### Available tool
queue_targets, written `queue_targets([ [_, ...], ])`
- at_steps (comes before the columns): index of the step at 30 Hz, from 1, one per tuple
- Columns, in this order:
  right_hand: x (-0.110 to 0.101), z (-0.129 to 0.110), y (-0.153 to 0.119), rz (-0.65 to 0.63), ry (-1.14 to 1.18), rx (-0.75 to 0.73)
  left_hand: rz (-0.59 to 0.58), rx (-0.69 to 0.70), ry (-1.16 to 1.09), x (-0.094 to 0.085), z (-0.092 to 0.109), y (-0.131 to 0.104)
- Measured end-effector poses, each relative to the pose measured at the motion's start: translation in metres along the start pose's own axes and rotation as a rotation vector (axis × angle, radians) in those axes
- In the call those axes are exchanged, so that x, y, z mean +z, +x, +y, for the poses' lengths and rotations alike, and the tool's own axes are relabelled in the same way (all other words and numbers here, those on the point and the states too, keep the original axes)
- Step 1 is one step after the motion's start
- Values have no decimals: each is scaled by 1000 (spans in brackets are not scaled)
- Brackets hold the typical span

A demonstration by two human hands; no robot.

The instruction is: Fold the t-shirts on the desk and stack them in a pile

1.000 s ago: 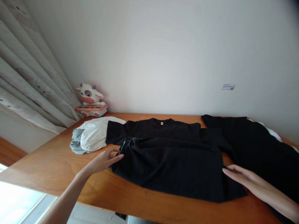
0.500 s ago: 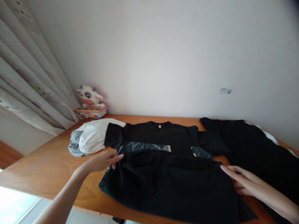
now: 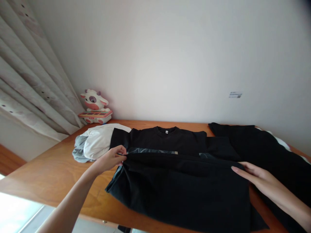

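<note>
A black T-shirt (image 3: 167, 142) lies with its neckline toward the wall and its sleeves spread. Across its nearer part runs a raised fold of black fabric (image 3: 184, 191); whether this belongs to the same shirt I cannot tell. My left hand (image 3: 113, 159) pinches the fold's upper edge at its left end. At the right end, my right hand (image 3: 257, 174) grips that edge, thumb on top and the other fingers behind, partly hidden. The edge is stretched between both hands. A dark patterned strip (image 3: 153, 150) shows just beyond the fold.
Crumpled white and grey clothing (image 3: 97, 142) lies on the wooden table (image 3: 60, 171) to the left. A cow-shaped toy keyboard (image 3: 95, 108) stands behind it. More black clothing (image 3: 269, 152) covers the right side. A curtain (image 3: 31, 74) hangs at left, beside the wall.
Both hands have raised the fabric's edge slightly and moved it toward the wall. The edge is straighter and covers more of the patterned strip; the small white tag at right is now hidden.
</note>
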State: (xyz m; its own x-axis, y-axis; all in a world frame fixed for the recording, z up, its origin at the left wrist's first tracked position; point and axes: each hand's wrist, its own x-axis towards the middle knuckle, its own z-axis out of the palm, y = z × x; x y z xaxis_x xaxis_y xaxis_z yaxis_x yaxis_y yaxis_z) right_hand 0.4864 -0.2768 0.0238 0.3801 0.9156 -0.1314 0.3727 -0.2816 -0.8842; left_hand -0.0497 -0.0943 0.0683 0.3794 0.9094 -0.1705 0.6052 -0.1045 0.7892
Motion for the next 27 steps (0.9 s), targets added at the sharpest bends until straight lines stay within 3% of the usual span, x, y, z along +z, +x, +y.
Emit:
queue_targets([
  [3,-6,10,2,9,-28,-6,-102,-56,-85,-5,-3,-2],
  [6,-7,25,7,70,-181,-131,-186,-30,-54,-6,-6,-3],
  [9,-2,29,3,155,-459,-424,-64,116,61,0,-4,-7],
  [11,3,22,-5,106,-637,-585,76,238,168,9,2,-11],
  [12,6,18,-8,49,-697,-625,89,287,209,14,6,-14],
  [17,15,5,-11,-111,-778,-572,-181,488,419,37,26,-22],
  [22,16,11,-5,-125,-831,-545,-167,479,683,42,24,-17],
  [27,19,12,-7,-148,-823,-537,-238,446,870,39,28,-16],
])
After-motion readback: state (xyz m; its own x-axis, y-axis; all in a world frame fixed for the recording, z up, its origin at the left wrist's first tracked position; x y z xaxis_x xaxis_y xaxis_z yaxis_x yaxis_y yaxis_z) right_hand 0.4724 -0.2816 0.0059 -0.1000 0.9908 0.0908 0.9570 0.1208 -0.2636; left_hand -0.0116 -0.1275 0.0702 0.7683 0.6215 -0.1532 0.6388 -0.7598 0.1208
